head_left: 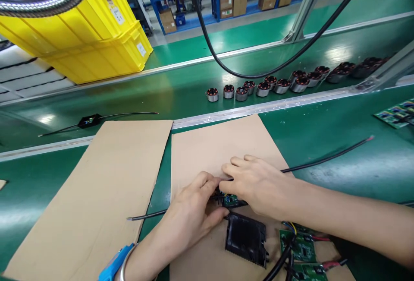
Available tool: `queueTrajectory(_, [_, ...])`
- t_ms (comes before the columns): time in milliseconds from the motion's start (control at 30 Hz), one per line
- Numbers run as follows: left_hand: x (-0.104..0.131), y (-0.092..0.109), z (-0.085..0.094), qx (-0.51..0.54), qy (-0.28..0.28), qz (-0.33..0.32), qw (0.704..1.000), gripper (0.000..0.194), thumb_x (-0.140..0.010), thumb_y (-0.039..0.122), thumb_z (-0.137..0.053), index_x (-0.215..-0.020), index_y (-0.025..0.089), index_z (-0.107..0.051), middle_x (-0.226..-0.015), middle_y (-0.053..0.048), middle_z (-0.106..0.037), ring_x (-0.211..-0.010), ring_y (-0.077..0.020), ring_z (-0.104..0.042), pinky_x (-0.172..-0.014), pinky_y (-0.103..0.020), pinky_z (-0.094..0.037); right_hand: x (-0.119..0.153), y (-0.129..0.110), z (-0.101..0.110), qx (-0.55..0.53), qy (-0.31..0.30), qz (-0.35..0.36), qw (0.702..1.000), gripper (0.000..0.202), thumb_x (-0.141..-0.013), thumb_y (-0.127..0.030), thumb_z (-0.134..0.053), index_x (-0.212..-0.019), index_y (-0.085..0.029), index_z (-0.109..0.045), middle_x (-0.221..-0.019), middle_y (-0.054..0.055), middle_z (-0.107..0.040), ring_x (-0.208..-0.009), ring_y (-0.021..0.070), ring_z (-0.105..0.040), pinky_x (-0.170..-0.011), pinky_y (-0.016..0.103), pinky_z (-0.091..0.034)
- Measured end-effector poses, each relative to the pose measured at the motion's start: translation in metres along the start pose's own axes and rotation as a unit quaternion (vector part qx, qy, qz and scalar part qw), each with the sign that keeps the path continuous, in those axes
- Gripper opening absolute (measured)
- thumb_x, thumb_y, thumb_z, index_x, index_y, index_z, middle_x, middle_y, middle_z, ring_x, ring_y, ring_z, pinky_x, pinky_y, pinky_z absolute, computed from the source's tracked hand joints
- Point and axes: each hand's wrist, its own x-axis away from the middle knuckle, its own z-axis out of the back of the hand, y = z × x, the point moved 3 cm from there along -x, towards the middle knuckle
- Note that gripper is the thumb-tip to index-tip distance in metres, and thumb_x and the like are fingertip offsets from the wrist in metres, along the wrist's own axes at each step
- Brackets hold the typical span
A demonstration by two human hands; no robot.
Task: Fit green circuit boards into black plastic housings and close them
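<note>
A small green circuit board (229, 200) with black edging lies on the cardboard, partly hidden under both my hands. My left hand (192, 212) grips it from the left, thumb low near its front edge and fingers at its back corner. Over the board's back and right side my right hand (254, 181) is curled, its fingertips meeting those of the left. A black cable (150, 215) runs out to the left, and another black cable (330, 158) emerges behind my right hand. Just in front of the board lies a black plastic cover (246, 238).
Further circuit boards with wires (299, 246) lie at the lower right. Two cardboard sheets (97, 194) cover the green bench. Several copper-wound motor stators (241, 94) line the strip behind, near a black cased board (89, 121). Yellow crates (106, 52) stand back left; a black cable loop (239, 74) hangs ahead.
</note>
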Motion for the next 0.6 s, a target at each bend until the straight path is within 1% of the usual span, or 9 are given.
queueTrajectory(100, [0.002, 0.0, -0.002, -0.005, -0.003, -0.002, 1.0, 0.047, -0.083, 0.021, -0.064, -0.128, 0.024, -0.051, -0.117, -0.006, -0.054, -0.096, -0.0229, -0.06, -0.087, -0.041, -0.053, 0.004, 0.005, -0.003, -0.013, -0.005, -0.009, 1.0, 0.012, -0.084, -0.014, -0.059, -0.088, -0.023, -0.065, -0.086, 0.004, -0.058, -0.08, 0.0217, -0.052, -0.062, 0.032, -0.033])
queueTrajectory(167, [0.002, 0.0, -0.002, -0.007, -0.002, -0.008, 1.0, 0.05, -0.084, 0.021, -0.063, -0.132, 0.025, -0.048, -0.118, -0.006, -0.054, -0.096, -0.0224, -0.06, -0.087, -0.04, -0.053, 0.007, 0.008, -0.007, -0.013, 0.004, -0.016, 1.0, 0.009, -0.084, -0.016, -0.061, -0.086, -0.023, -0.065, -0.084, 0.003, -0.057, -0.078, 0.0215, -0.052, -0.059, 0.031, -0.031])
queueTrajectory(333, [0.002, 0.0, 0.003, -0.013, 0.002, -0.025, 1.0, 0.049, -0.084, 0.021, -0.065, -0.13, 0.027, -0.049, -0.117, -0.005, -0.055, -0.098, -0.021, -0.061, -0.088, -0.037, -0.053, 0.007, 0.009, -0.012, -0.025, 0.013, -0.014, 1.0, 0.01, -0.083, -0.013, -0.061, -0.084, -0.022, -0.064, -0.083, 0.002, -0.059, -0.079, 0.021, -0.054, -0.058, 0.031, -0.032])
queueTrajectory(400, [0.002, -0.001, 0.005, -0.022, 0.005, -0.035, 0.999, 0.051, -0.082, 0.015, -0.067, -0.128, 0.026, -0.049, -0.117, -0.004, -0.056, -0.099, -0.0198, -0.062, -0.088, -0.035, -0.053, 0.005, 0.008, -0.011, -0.032, 0.01, -0.015, 0.999, 0.011, -0.081, -0.01, -0.062, -0.085, -0.021, -0.064, -0.083, 0.002, -0.06, -0.079, 0.0206, -0.055, -0.059, 0.031, -0.034])
queueTrajectory(433, [0.003, -0.002, 0.005, -0.031, 0.016, -0.035, 0.999, 0.049, -0.081, 0.012, -0.066, -0.125, 0.025, -0.05, -0.115, -0.004, -0.057, -0.097, -0.019, -0.062, -0.086, -0.033, -0.053, 0.004, 0.007, -0.011, -0.036, 0.008, -0.012, 0.999, 0.012, -0.08, -0.009, -0.062, -0.085, -0.02, -0.064, -0.084, 0.002, -0.061, -0.079, 0.0205, -0.055, -0.061, 0.031, -0.035])
queueTrajectory(500, [0.005, -0.005, 0.004, -0.07, 0.046, -0.026, 0.996, 0.036, -0.082, 0.007, -0.062, -0.113, 0.022, -0.054, -0.104, -0.003, -0.061, -0.088, -0.0179, -0.064, -0.077, -0.03, -0.054, 0.002, 0.005, -0.01, -0.04, 0.005, 0.001, 0.999, 0.015, -0.077, -0.006, -0.061, -0.085, -0.019, -0.064, -0.084, 0.003, -0.062, -0.08, 0.0203, -0.056, -0.064, 0.031, -0.037])
queueTrajectory(567, [0.009, -0.006, 0.002, -0.142, 0.07, -0.029, 0.987, 0.019, -0.087, 0.008, -0.054, -0.101, 0.02, -0.057, -0.09, -0.002, -0.062, -0.075, -0.0178, -0.064, -0.066, -0.029, -0.053, 0.0, 0.004, -0.009, -0.036, 0.003, 0.012, 0.999, 0.015, -0.077, -0.005, -0.06, -0.083, -0.018, -0.064, -0.083, 0.003, -0.062, -0.078, 0.0201, -0.056, -0.065, 0.031, -0.037])
queueTrajectory(600, [0.011, -0.005, 0.001, -0.182, 0.076, -0.041, 0.979, 0.015, -0.089, 0.009, -0.05, -0.097, 0.019, -0.058, -0.085, -0.001, -0.062, -0.07, -0.0181, -0.063, -0.061, -0.03, -0.052, -0.001, 0.003, -0.008, -0.034, 0.001, 0.014, 0.999, 0.015, -0.077, -0.005, -0.059, -0.082, -0.017, -0.064, -0.082, 0.004, -0.062, -0.076, 0.0199, -0.056, -0.065, 0.031, -0.037])
